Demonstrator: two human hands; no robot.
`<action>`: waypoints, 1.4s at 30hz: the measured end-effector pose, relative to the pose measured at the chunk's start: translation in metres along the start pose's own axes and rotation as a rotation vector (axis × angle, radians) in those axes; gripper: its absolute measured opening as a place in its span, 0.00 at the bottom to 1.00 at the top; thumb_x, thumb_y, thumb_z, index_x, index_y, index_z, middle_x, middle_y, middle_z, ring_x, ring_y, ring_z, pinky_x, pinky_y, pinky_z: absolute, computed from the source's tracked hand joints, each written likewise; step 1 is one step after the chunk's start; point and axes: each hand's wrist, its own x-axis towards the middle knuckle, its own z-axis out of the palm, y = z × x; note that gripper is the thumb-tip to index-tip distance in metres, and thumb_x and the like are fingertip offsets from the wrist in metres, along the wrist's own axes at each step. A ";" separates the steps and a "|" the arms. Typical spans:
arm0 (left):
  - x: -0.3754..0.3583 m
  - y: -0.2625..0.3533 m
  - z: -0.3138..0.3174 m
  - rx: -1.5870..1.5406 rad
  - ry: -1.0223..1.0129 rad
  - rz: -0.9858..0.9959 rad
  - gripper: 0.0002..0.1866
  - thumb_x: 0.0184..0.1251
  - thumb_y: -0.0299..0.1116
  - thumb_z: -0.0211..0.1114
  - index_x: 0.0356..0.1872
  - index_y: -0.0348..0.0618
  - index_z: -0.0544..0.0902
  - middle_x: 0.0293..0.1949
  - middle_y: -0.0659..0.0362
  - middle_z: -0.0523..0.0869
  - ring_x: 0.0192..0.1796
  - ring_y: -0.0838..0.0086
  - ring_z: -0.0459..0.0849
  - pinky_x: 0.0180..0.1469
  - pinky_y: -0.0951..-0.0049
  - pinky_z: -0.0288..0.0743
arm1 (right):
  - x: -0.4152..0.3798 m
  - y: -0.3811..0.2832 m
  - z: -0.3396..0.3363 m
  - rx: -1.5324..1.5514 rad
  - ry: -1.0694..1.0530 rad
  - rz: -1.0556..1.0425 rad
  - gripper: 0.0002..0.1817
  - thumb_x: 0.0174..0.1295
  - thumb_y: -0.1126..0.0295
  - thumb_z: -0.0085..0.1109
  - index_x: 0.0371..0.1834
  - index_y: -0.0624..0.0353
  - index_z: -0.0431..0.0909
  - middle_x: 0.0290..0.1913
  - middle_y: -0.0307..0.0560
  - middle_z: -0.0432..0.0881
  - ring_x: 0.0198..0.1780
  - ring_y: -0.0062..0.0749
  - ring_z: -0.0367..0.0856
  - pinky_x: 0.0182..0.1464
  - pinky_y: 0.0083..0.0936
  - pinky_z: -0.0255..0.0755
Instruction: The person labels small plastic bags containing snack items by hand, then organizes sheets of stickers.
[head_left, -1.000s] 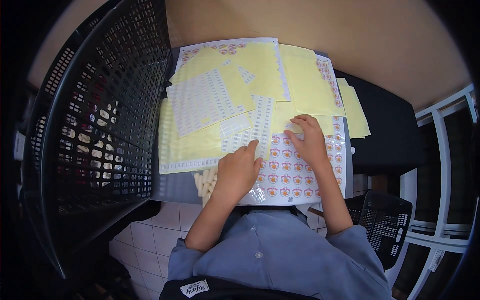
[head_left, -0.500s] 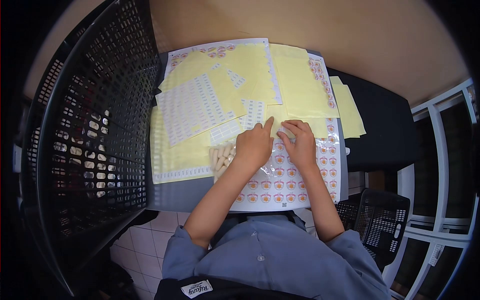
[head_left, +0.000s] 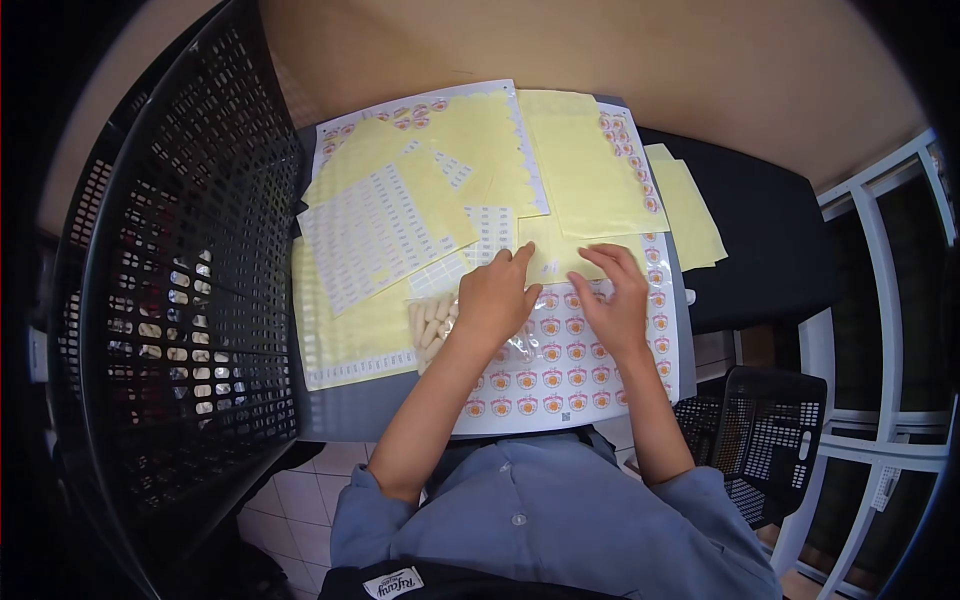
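Note:
My left hand (head_left: 495,297) rests over the clear plastic bag (head_left: 432,322) of pale capsule-like pieces, index finger stretched onto a yellow backing sheet (head_left: 560,262) and thumb apart. To its right, my right hand (head_left: 615,300) is above the sheet of round orange-and-pink stickers (head_left: 553,380), thumb and fingers apart with nothing visible between them. A small pale label (head_left: 548,267) lies on the yellow sheet between the hands. Sheets of small printed labels (head_left: 365,235) lie left of my left hand.
A tall black perforated basket (head_left: 190,250) stands at the left. More yellow sheets (head_left: 590,170) lie at the back of the grey table (head_left: 345,415). A black-covered surface (head_left: 760,230) is at the right, with a black crate (head_left: 770,430) below it.
The view has shifted slightly. My right hand has moved away from my left hand and its fingers have spread. The small pale label between the hands is now in clearer view.

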 end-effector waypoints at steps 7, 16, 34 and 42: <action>0.006 0.005 0.002 0.010 0.080 0.086 0.23 0.47 0.37 0.66 0.47 0.45 0.73 0.43 0.56 0.72 0.32 0.63 0.80 0.34 0.66 0.75 | -0.015 0.023 -0.036 -0.623 0.057 0.136 0.25 0.48 0.67 0.60 0.50 0.63 0.67 0.44 0.50 0.73 0.50 0.42 0.66 0.53 0.37 0.54; 0.007 0.006 0.004 0.012 0.077 0.073 0.22 0.47 0.38 0.66 0.45 0.43 0.75 0.44 0.56 0.72 0.32 0.65 0.80 0.33 0.67 0.74 | -0.010 0.036 -0.040 -0.235 -0.004 0.453 0.31 0.43 0.63 0.64 0.52 0.62 0.66 0.41 0.47 0.75 0.47 0.37 0.69 0.53 0.35 0.54; 0.005 0.002 0.006 0.025 0.205 0.115 0.15 0.56 0.41 0.58 0.39 0.42 0.77 0.37 0.57 0.78 0.29 0.63 0.81 0.29 0.67 0.74 | -0.023 -0.021 0.021 1.180 0.153 0.890 0.11 0.57 0.73 0.53 0.35 0.64 0.61 0.39 0.50 0.74 0.42 0.30 0.77 0.47 0.21 0.73; 0.002 0.004 0.002 -0.048 0.214 0.099 0.13 0.56 0.39 0.57 0.37 0.42 0.77 0.36 0.58 0.78 0.30 0.62 0.80 0.30 0.66 0.73 | -0.009 -0.010 0.043 1.138 0.272 0.886 0.12 0.54 0.78 0.55 0.30 0.60 0.58 0.32 0.45 0.72 0.36 0.27 0.76 0.42 0.21 0.76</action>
